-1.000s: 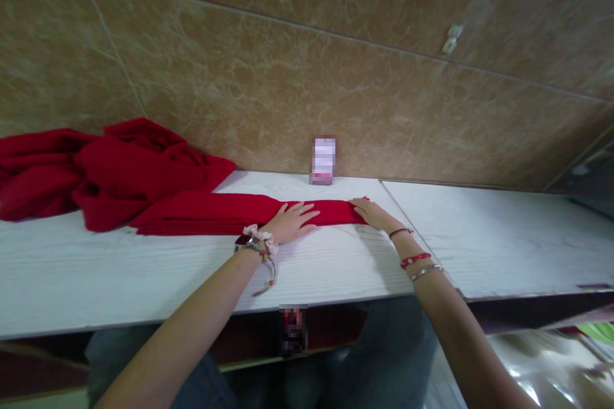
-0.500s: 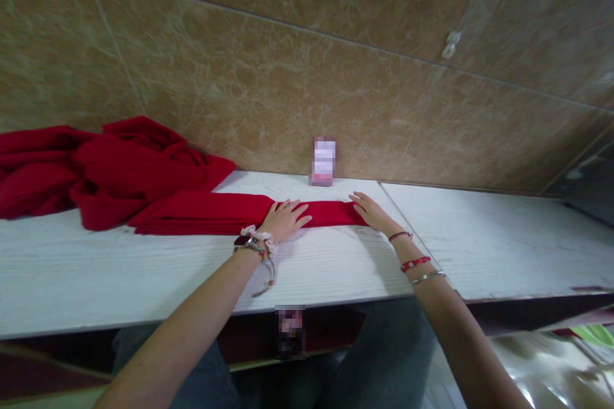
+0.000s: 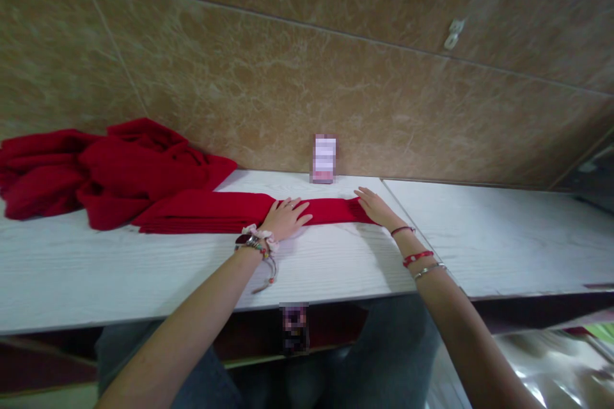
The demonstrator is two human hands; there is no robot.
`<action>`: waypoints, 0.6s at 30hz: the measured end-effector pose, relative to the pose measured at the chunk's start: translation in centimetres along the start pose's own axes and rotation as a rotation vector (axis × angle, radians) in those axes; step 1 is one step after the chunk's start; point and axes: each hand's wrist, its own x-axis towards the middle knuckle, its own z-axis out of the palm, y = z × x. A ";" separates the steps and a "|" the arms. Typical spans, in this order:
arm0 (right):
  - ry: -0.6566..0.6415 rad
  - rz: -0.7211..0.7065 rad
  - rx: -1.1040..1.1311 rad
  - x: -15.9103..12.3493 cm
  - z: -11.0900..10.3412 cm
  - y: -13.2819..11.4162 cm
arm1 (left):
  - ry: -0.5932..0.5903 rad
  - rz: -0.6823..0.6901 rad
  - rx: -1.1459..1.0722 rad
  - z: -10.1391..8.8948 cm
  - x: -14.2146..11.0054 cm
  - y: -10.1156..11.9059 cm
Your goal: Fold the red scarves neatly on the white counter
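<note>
A red knitted garment (image 3: 206, 208) lies in a long, flat fold along the white worktop, with layered edges facing me. From its right end runs a narrow strip like a sleeve (image 3: 329, 211), ending in a ribbed band. My left hand (image 3: 286, 220) rests flat with fingers spread where the wide fold meets the strip. On the ribbed end lies my right hand (image 3: 378, 208), its fingers stretched out and covering part of the band. Neither hand grips the cloth.
A crumpled heap of red cloth (image 3: 139, 169) sits at the left against the brown tiled wall (image 3: 268, 89). A blurred-out upright rectangle (image 3: 324, 160) stands by the wall. The white worktop (image 3: 480, 236) has a seam right of my right hand. Below its front edge is an open, dark space.
My right hand has slid slightly to the right, uncovering more of the ribbed end. My left hand stays in place on the cloth. The view has shifted a little.
</note>
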 end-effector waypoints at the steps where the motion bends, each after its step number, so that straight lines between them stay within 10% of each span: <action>1: -0.006 -0.054 0.018 0.3 0.2 -0.3 | -0.002 -0.003 0.001 0.0 0.0 0.0; 12: -0.028 0.087 -0.089 -0.9 -0.4 3.8 | -0.044 -0.003 -0.021 -0.1 0.1 -0.1; 18: 0.133 -0.094 0.046 0.1 -0.9 -1.3 | -0.010 0.005 -0.010 0.2 0.1 -0.2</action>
